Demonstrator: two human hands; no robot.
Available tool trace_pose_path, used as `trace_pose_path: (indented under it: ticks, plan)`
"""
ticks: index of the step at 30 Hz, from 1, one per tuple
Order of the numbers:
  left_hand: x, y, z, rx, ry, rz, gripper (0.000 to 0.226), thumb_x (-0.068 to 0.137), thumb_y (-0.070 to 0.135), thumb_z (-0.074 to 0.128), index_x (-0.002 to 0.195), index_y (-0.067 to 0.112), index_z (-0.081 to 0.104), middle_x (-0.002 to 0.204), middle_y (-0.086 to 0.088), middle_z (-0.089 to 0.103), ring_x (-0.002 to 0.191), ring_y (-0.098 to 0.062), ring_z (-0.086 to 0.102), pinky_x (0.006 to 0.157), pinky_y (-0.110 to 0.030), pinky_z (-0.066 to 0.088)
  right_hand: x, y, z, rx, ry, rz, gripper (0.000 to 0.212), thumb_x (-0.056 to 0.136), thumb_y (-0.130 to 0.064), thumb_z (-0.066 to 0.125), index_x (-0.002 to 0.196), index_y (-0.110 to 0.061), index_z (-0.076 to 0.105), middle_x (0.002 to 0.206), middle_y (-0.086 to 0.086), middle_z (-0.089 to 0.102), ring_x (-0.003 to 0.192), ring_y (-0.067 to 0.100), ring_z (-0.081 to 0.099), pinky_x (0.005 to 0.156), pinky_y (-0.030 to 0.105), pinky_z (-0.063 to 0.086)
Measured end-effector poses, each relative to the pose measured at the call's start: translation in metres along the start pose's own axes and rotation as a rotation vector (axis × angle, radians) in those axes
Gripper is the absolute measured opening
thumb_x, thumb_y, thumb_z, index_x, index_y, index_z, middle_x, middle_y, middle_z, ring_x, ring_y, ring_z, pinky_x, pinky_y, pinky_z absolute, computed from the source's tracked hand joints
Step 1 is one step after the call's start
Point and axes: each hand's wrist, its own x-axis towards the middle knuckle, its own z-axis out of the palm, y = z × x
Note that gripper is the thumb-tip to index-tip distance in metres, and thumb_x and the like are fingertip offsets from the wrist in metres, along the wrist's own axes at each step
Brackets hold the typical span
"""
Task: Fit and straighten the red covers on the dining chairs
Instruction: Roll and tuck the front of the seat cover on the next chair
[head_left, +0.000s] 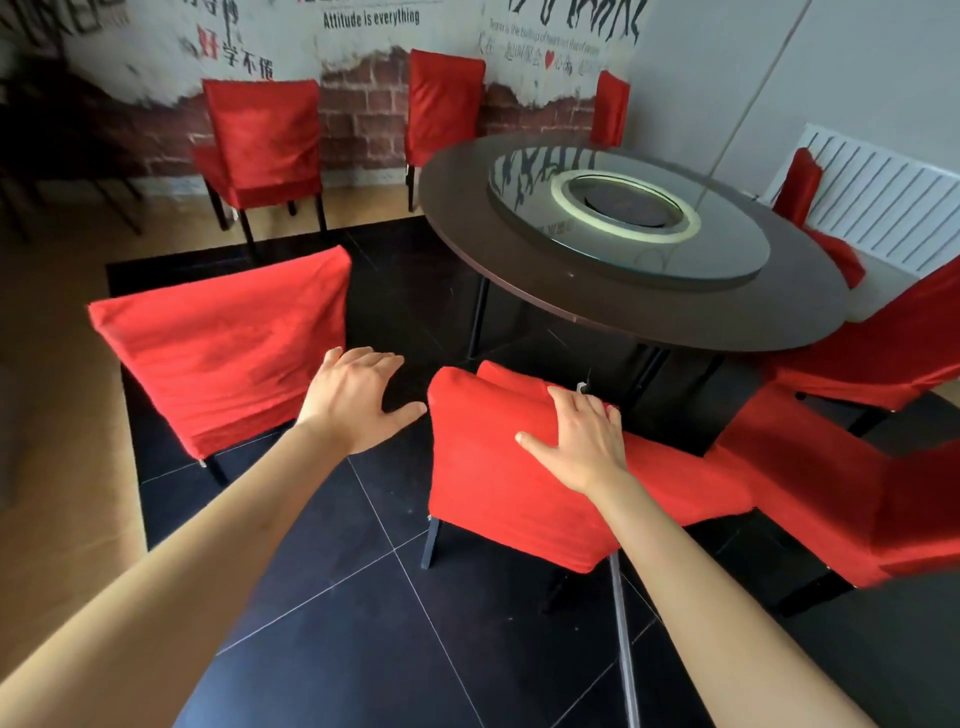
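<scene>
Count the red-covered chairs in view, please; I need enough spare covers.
8, possibly more out of frame: under the right hand, left of it, near right, right by the table, by the radiator, three along the wall.

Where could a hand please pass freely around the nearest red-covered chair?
The dark tiled floor gap between the near red-covered chair and the left red-covered chair is bare; the left hand hovers there. Rightward it is crowded: the next red chair sits close, beside the round dark table.
</scene>
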Motion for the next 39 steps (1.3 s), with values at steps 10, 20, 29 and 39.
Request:
trace_pose_path:
  ticks: [10, 20, 29, 39]
  plan:
    - [-0.032, -0.228, -0.053, 0.088, -0.020, -0.142, 0.072, 0.083, 0.064, 0.055, 0.134, 0.013, 0.054, 0.135, -0.007, 0.057, 0.130, -0.030, 0.045, 0.107, -0.046, 0.024, 0.054, -0.217, 0.008, 0.077, 0.065, -0.130, 0.076, 0.083, -0.066, 0.052, 0.141, -0.020, 0.038, 0.139, -0.002, 0.049, 0.130, 0.021, 0.039, 0.106, 0.043, 0.027]
    - [0.015, -0.338, -0.028, 0.025, -0.039, -0.196, 0.074, 0.084, 0.062, 0.055, 0.135, 0.009, 0.053, 0.140, -0.009, 0.053, 0.132, -0.031, 0.043, 0.109, -0.047, 0.026, 0.140, -0.319, 0.033, 0.138, -0.006, -0.192, 0.088, 0.084, -0.066, 0.048, 0.151, -0.019, 0.017, 0.141, 0.008, 0.047, 0.135, 0.026, 0.034, 0.112, 0.048, 0.021]
    - [0.110, -0.378, 0.044, -0.070, -0.072, -0.357, 0.077, 0.086, 0.063, 0.051, 0.144, 0.012, 0.042, 0.151, -0.007, 0.039, 0.138, -0.028, 0.034, 0.113, -0.044, 0.022, 0.287, -0.345, 0.080, 0.127, -0.112, -0.294, 0.089, 0.086, -0.065, 0.048, 0.153, -0.020, 0.010, 0.146, 0.007, 0.042, 0.138, 0.024, 0.029, 0.115, 0.049, 0.020]
    - [0.180, -0.411, 0.118, -0.096, -0.250, -0.576, 0.097, 0.078, 0.079, 0.042, 0.152, 0.021, 0.019, 0.155, -0.008, 0.029, 0.136, -0.033, 0.036, 0.110, -0.045, 0.027, 0.409, -0.351, 0.131, 0.055, -0.325, -0.363, 0.093, 0.084, -0.069, 0.049, 0.153, -0.029, 0.002, 0.161, 0.006, 0.012, 0.148, 0.027, 0.009, 0.116, 0.051, 0.011]
